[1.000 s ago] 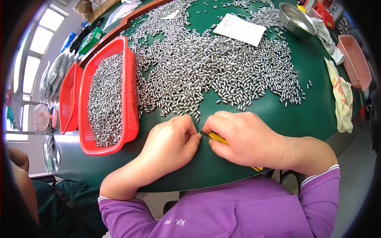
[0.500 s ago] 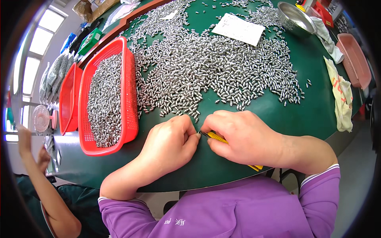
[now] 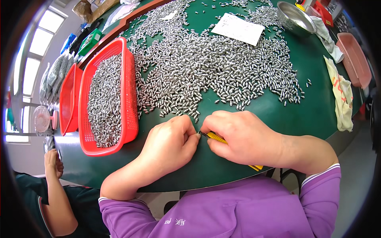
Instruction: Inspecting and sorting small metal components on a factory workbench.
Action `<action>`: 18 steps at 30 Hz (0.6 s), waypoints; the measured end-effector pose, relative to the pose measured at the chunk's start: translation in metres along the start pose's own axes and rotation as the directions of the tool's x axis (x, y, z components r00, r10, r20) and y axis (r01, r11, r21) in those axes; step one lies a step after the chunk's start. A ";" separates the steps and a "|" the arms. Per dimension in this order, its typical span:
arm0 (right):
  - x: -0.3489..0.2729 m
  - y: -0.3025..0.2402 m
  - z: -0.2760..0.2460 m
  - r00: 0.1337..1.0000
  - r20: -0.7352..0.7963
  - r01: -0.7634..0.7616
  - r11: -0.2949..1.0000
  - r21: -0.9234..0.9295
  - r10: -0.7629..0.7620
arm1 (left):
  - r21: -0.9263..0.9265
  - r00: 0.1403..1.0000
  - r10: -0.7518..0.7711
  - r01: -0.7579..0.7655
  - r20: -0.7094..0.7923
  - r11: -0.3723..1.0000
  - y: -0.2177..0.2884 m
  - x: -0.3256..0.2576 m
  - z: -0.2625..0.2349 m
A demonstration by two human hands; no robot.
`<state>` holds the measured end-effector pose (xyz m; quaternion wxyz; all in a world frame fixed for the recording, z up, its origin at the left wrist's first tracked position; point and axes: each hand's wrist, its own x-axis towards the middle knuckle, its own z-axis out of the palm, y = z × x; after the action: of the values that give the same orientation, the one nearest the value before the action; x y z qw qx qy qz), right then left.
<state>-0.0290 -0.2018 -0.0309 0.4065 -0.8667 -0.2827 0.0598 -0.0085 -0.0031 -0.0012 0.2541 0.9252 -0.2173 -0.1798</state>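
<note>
Just in front of the near edge of the metal pieces, my two hands meet over the green table. In my right hand lies a yellow utility knife, gripped with its dark tip toward the left. Its yellow tail end sticks out below the palm. My left hand is closed in a pinch, thumb and forefinger at the knife's tip; whatever it holds is hidden or too small to name. Beyond both hands spreads a wide layer of small silvery metal pieces, short and rounded.
A red perforated basket full of the same pieces stands at left, beside another red basket. White paper lies on the pile. At right are a metal bowl, a cloth and a pink tray. A co-worker's hand is far left.
My hands and the knife hold nearly the same pose. At far left, the co-worker's raised arm has come down, and that hand is now by the table's edge.
</note>
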 end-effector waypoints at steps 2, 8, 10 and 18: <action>0.000 0.000 0.000 1.000 -0.005 -0.002 1.000 0.003 0.002 | 0.000 1.000 0.000 0.000 -0.003 1.000 0.000 0.000 0.000; 0.001 0.000 -0.003 1.000 0.003 0.005 1.000 -0.011 -0.005 | -0.019 1.000 0.010 -0.010 0.001 1.000 0.000 0.002 0.000; 0.002 -0.003 -0.004 0.999 0.041 0.006 0.998 -0.062 -0.003 | -0.012 1.000 0.019 -0.019 -0.001 1.000 -0.001 0.003 0.000; 0.006 0.007 -0.012 0.967 -0.225 0.053 0.963 -0.265 -0.115 | -0.046 0.999 -0.030 0.031 0.038 0.998 0.001 0.002 -0.005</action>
<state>-0.0168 -0.2098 -0.0272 0.3241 -0.9000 -0.2740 -0.0993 -0.0049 -0.0029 0.0030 0.2685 0.9188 -0.2036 -0.2057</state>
